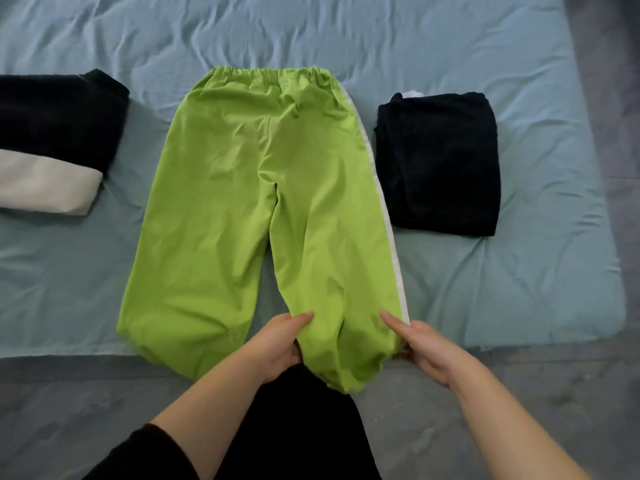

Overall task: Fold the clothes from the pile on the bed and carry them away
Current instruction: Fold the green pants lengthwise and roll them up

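Bright green trousers (249,188) with a white side stripe lie flat on the bed, waistband at the far end, both legs reaching the near edge. My left hand (284,344) grips the inner edge of the right leg's cuff, thumb on top of the cloth. My right hand (420,348) holds the outer edge of the same cuff by the white stripe, fingers under the cloth. That cuff hangs a little over the bed's edge.
A folded black garment (440,164) lies to the right of the trousers. Another folded stack, black over white (52,143), sits at the left. The light blue sheet (346,32) covers the bed; grey floor (69,410) runs along the near side and right.
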{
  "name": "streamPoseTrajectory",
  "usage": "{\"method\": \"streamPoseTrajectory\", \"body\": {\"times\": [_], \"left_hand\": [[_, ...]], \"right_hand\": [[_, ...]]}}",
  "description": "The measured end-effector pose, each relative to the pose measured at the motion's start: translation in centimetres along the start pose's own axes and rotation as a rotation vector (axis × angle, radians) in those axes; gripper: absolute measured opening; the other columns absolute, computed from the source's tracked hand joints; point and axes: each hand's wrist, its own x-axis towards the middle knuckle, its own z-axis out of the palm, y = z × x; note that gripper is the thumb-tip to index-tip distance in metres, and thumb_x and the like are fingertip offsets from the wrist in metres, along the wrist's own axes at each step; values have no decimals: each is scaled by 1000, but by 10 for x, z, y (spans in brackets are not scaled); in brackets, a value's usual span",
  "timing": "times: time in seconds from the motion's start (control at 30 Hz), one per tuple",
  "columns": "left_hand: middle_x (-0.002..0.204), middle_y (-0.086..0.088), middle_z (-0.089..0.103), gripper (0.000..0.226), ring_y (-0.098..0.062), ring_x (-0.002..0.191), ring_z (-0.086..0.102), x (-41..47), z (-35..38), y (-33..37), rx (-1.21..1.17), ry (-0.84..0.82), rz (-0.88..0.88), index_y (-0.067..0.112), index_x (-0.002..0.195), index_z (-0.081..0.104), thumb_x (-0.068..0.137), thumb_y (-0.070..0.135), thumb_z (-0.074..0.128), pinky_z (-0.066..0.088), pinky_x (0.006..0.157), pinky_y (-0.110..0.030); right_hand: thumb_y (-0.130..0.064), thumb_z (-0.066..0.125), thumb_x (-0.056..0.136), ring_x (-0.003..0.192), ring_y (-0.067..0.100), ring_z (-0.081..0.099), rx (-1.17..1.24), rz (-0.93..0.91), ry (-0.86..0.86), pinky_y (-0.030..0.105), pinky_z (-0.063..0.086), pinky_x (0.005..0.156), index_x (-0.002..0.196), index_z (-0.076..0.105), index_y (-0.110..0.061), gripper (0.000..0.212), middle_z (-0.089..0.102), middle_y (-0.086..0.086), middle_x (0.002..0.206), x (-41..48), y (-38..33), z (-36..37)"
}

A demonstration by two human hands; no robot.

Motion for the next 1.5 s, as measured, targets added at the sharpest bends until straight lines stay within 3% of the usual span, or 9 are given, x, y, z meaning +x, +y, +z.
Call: {"method": "streamPoseTrajectory", "body": {"times": [0.17,0.5,0.73,0.83,0.9,1.1,1.2,1.37,1.5], "left_hand": [[107,3,75,31,-19,100,70,10,-12,-34,75,18,26,22,113,65,90,42,64,57,82,-39],[100,-11,71,17,-17,79,68,55,-28,-96,316,243,79,6,110,64,95,14,60,57,64,-23],[82,-4,69,17,-17,76,65,72,-19,-104,456,399,232,13,86,65,90,29,68,51,76,-32],[75,-1,69,24,-23,80,69,72,-25,-93,628,608,424,16,79,62,86,38,70,52,75,-37],[81,5,68,19,-19,83,67,76,-27,-84,600,666,526,20,87,61,86,37,70,52,77,-34],[87,-17,71,13,-34,85,69,98,-37,-77,484,566,423,7,83,67,89,19,68,57,82,-53],[76,-11,68,8,-26,77,65,85,-42,-72,464,528,409,10,80,66,88,12,69,55,88,-47],[92,-14,66,23,-21,81,58,48,-67,-38,502,527,463,0,110,65,89,10,66,48,76,-33],[96,-10,69,24,-19,75,58,29,-103,12,613,562,494,8,114,64,91,13,64,44,64,-24]], "right_hand": [[-22,67,88,86,20,70,-130,-27,90,28,56,80,104,69,1,28,75,11,95,-6,45,-4],[-32,57,95,67,28,51,-592,-175,655,35,33,59,62,49,-10,40,50,8,59,43,117,-34],[-23,62,86,104,33,56,-781,-238,893,39,43,83,100,57,-15,17,58,12,109,55,121,-27],[-37,55,92,132,29,41,-1135,-546,685,44,35,106,134,46,-19,47,42,8,142,58,113,0],[-51,36,97,149,21,2,-1301,-580,474,45,7,120,153,11,-30,64,-1,-1,162,70,111,16],[-73,11,89,136,20,-40,-1545,-330,250,48,-17,115,140,-36,-34,80,-47,-1,146,89,138,16],[-71,14,91,143,20,-29,-1502,-279,238,49,-10,117,147,-24,-33,78,-37,-1,152,81,125,23],[-39,34,101,130,12,46,-1399,-644,408,33,27,109,137,48,-27,41,51,-7,142,56,89,61],[-29,43,98,124,16,53,-1311,-715,298,33,38,102,136,52,-23,40,57,-5,137,56,51,119]]}}
